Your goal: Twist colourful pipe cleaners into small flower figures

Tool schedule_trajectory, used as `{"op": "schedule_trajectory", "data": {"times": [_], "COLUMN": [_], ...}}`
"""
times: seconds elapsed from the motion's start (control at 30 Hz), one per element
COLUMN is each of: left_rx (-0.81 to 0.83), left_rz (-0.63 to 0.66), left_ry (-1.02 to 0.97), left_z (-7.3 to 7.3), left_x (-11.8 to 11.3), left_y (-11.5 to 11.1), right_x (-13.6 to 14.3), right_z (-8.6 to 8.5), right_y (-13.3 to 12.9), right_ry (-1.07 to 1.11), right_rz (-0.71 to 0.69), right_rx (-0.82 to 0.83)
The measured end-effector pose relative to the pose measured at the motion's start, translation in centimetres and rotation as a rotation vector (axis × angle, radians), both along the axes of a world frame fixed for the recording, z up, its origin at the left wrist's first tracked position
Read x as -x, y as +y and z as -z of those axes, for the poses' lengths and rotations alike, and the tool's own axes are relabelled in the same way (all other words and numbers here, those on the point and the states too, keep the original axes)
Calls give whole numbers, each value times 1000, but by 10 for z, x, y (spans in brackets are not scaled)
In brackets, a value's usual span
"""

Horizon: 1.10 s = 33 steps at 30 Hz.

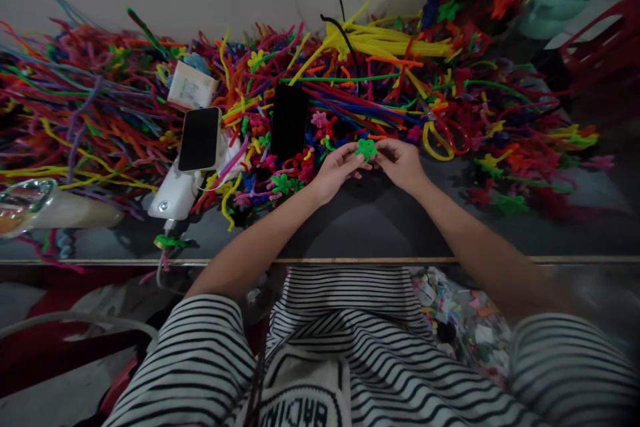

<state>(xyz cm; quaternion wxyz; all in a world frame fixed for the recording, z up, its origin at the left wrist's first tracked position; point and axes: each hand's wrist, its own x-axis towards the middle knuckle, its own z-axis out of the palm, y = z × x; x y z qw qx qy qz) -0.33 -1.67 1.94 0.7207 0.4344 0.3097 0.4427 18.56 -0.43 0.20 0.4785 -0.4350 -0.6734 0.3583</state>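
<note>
Between my two hands is a green pipe-cleaner flower (367,149), raised just above the dark table near the pile's front edge. My left hand (339,170) pinches its left side with thumb and fingers. From the other side, my right hand (401,161) has its fingertips closed at the flower's right edge. The undersides of the fingers are hidden. Close by on the right lie scissors (443,137) with yellow and red handles. Behind my left hand rests a black phone-like slab (290,119) among coloured pipe cleaners.
A heap of pipe cleaners (110,120) spans the table's back. To the left are a phone (200,139), a white power bank (175,193) with a cable, a white box (192,85) and a lying plastic cup (55,207). A bag of scraps (465,320) sits below the table edge.
</note>
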Motion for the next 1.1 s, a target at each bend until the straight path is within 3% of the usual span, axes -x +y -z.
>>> {"op": "schedule_trajectory", "data": {"times": [0.2,0.33,0.53,0.8,0.97,1.1], "left_rx": [187,279,233,-189,-235,-242], "left_rz": [-12,54,51,12,117,98], "left_ry": [-95,-133,-70,170,200,227], "left_z": [-2,-7,-2,5,-1,-3], "left_x": [0,0,1,5,5,6], "left_y": [0,-4,-1,6,3,1], "right_x": [3,5,4,2,2,3], "right_z": [-8,-15,-20,-20,-20,-20], "right_y": [-10,-16,-18,-7,-7,-7], "right_ry": [-227,-282,-269,172,222,238], "right_rz": [114,110,29,-63,-192,-248], "right_rx": [-333,-412,-248,113,157,203]}}
